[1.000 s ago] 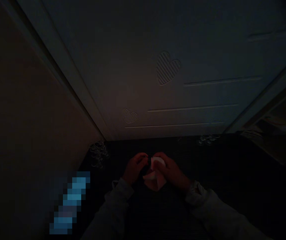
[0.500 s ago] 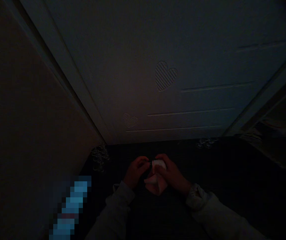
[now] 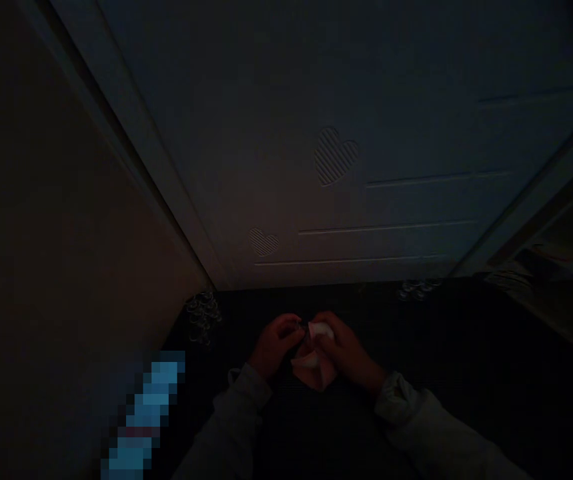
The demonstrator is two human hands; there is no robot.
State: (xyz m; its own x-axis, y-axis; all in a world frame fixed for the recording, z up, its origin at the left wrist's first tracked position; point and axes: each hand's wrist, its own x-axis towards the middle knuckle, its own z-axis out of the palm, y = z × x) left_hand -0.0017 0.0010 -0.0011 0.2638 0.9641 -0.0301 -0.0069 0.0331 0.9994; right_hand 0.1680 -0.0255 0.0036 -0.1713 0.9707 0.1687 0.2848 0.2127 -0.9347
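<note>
The scene is very dark. My right hand [image 3: 341, 343] is closed around a folded pink-and-white cloth or paper [image 3: 315, 375], whose loose part hangs below the fingers. Close beside it on the left, my left hand [image 3: 277, 341] has its thumb and fingers pinched together. A small shiny bit shows at those fingertips, near the upper edge of the cloth, too dim to make out. Both hands are over a dark tabletop [image 3: 286, 433].
At the table's left edge is a cluster of small clear, ring-shaped shiny things [image 3: 203, 317]. Similar ones [image 3: 417, 289] lie at the back right. A pale door [image 3: 286, 193] with heart reliefs rises behind. A pixelated bright blue strip [image 3: 146, 413] is at lower left.
The view has shifted slightly, with everything a little to the right. My fingers have moved slightly around the cloth, and both hands keep their hold.
</note>
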